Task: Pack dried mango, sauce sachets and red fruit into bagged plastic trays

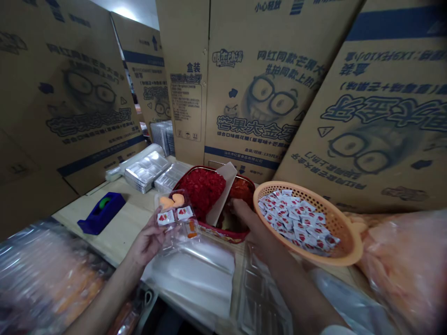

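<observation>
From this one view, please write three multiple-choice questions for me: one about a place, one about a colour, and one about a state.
1. Where is the orange plastic basket relative to the red tray?
A. Left of it
B. Right of it
C. Under it

2. What colour is the body of the tape dispenser?
A. Red
B. Yellow
C. Blue

3. What is the left hand doing?
A. Holding a clear plastic box
B. Hanging empty
C. Gripping the basket

Answers:
1. B: the basket stands to the tray's right in the view.
2. C: its body shows blue.
3. A: the fingers wrap under the box.
</observation>
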Tool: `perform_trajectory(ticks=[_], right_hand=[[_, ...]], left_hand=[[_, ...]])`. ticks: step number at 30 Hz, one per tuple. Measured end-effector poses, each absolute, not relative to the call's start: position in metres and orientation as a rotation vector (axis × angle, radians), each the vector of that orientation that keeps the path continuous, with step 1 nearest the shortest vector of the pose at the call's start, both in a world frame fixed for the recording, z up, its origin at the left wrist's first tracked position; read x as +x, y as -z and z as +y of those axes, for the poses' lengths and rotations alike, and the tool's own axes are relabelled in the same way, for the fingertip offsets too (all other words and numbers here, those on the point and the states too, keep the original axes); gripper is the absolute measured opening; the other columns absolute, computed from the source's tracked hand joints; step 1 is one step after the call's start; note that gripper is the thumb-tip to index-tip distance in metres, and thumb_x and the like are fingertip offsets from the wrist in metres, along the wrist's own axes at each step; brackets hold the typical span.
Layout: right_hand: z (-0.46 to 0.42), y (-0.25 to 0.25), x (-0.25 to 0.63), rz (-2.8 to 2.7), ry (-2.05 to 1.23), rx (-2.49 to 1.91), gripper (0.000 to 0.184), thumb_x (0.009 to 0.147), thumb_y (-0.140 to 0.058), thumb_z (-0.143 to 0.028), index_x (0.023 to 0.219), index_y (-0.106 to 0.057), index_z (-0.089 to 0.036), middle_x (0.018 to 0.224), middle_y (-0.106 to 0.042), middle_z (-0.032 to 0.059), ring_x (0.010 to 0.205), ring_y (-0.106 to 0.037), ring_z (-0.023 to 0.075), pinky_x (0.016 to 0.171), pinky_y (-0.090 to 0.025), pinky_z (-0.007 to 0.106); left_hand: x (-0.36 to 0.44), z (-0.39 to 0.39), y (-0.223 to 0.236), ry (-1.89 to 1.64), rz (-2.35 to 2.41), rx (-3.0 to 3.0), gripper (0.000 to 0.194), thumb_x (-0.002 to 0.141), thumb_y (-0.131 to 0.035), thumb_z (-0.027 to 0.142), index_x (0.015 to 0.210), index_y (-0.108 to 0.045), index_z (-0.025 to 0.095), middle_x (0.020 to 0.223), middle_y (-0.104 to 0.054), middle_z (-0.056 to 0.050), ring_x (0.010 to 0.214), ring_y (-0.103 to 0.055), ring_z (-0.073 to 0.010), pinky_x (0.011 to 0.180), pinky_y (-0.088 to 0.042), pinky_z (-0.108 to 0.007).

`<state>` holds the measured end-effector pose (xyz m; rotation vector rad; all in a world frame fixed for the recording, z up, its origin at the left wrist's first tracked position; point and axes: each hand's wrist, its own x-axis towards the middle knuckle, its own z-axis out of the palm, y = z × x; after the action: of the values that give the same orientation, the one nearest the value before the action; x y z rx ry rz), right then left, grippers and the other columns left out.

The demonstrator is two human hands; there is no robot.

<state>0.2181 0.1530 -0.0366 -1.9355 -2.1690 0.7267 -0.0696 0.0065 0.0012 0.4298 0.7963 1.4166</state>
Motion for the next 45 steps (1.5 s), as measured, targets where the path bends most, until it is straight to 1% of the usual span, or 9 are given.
perform_trajectory(ticks=[5, 8, 12, 19, 26, 33, 38, 42, 45], right_hand=[[0.129, 0.028, 0.22, -1.876, -1.075, -1.834, 0.011, 0.075, -0.05, -0.012, 0.081, -0.059, -0.016, 0.051, -0.054, -0.0019, 0.042, -0.051, 0.0103, 0.045, -0.039, 0.021], [0.113, 0.018, 0.22, -1.704, -1.269, -1.724, 0.007, 0.077, -0.047, -0.016, 0.078, -0.053, -0.017, 0.044, -0.047, -0.0062, 0.034, -0.043, 0.0075, 0.037, -0.032, 0.018], [0.098, 0.002, 0.223, -1.514, -1.45, -1.572, 0.003, 0.076, -0.046, -0.021, 0.077, -0.049, -0.019, 0.049, -0.05, -0.0063, 0.034, -0.041, 0.0054, 0.035, -0.027, 0.016], [0.089, -0.015, 0.222, -1.338, -1.643, -1.358, 0.017, 0.069, -0.056, -0.032, 0.077, -0.049, -0.018, 0.049, -0.051, -0.0062, 0.034, -0.039, 0.0047, 0.034, -0.023, 0.016], [0.093, -0.007, 0.217, -1.34, -1.488, -1.538, 0.016, 0.067, -0.061, -0.027, 0.073, -0.05, -0.018, 0.05, -0.057, -0.0053, 0.028, -0.029, 0.0024, 0.031, -0.018, 0.016], [0.081, -0.02, 0.213, -1.237, -1.611, -1.334, 0.018, 0.065, -0.062, -0.026, 0.077, -0.053, -0.017, 0.058, -0.058, -0.0038, 0.039, -0.044, 0.004, 0.036, -0.026, 0.015], [0.059, -0.05, 0.165, -1.571, -1.854, -1.053, 0.021, 0.067, -0.063, -0.032, 0.08, -0.055, -0.018, 0.054, -0.054, -0.0062, 0.039, -0.042, 0.0049, 0.036, -0.026, 0.017], [0.047, -0.049, 0.114, -1.905, -1.767, -1.018, 0.007, 0.073, -0.054, -0.023, 0.072, -0.054, -0.017, 0.045, -0.044, -0.0086, 0.036, -0.036, 0.0039, 0.036, -0.026, 0.016], [0.047, -0.034, 0.089, -1.991, -1.667, -1.072, 0.006, 0.075, -0.052, -0.02, 0.069, -0.053, -0.017, 0.043, -0.041, -0.0093, 0.032, -0.033, 0.0037, 0.033, -0.023, 0.017]], left_hand=[[-0.067, 0.01, 0.006, -1.397, 0.741, 0.435, 0.078, 0.061, -0.049, -0.009, 0.128, -0.042, 0.03, 0.11, -0.064, -0.003, 0.096, -0.062, -0.0223, 0.091, -0.047, -0.046], [-0.064, 0.013, 0.015, -1.392, 0.707, 0.443, 0.076, 0.062, -0.051, -0.007, 0.126, -0.043, 0.031, 0.114, -0.062, -0.002, 0.099, -0.061, -0.0228, 0.093, -0.044, -0.047], [-0.058, 0.015, 0.021, -1.372, 0.737, 0.44, 0.077, 0.062, -0.051, -0.007, 0.127, -0.04, 0.031, 0.115, -0.061, -0.003, 0.098, -0.062, -0.0219, 0.092, -0.045, -0.045], [-0.05, 0.017, 0.019, -1.372, 0.684, 0.384, 0.072, 0.061, -0.05, -0.007, 0.124, -0.044, 0.027, 0.107, -0.064, -0.003, 0.1, -0.061, -0.0237, 0.092, -0.044, -0.047], [-0.052, 0.018, 0.022, -1.38, 0.684, 0.372, 0.072, 0.061, -0.05, -0.007, 0.124, -0.045, 0.027, 0.1, -0.066, -0.002, 0.094, -0.062, -0.0227, 0.09, -0.045, -0.047], [-0.051, 0.019, 0.022, -1.38, 0.664, 0.37, 0.072, 0.062, -0.049, -0.007, 0.124, -0.043, 0.028, 0.096, -0.066, -0.001, 0.09, -0.064, -0.0207, 0.087, -0.047, -0.045], [-0.051, 0.021, 0.025, -1.36, 0.653, 0.33, 0.06, 0.068, -0.052, -0.001, 0.121, -0.045, 0.026, 0.097, -0.066, -0.004, 0.086, -0.065, -0.0213, 0.08, -0.05, -0.044], [-0.052, 0.022, 0.027, -1.356, 0.649, 0.355, 0.053, 0.072, -0.053, 0.003, 0.119, -0.046, 0.025, 0.091, -0.067, -0.004, 0.073, -0.065, -0.0179, 0.066, -0.053, -0.034], [-0.053, 0.023, 0.028, -1.357, 0.652, 0.362, 0.053, 0.072, -0.053, 0.003, 0.119, -0.047, 0.026, 0.085, -0.067, -0.002, 0.063, -0.064, -0.0145, 0.059, -0.051, -0.028]])
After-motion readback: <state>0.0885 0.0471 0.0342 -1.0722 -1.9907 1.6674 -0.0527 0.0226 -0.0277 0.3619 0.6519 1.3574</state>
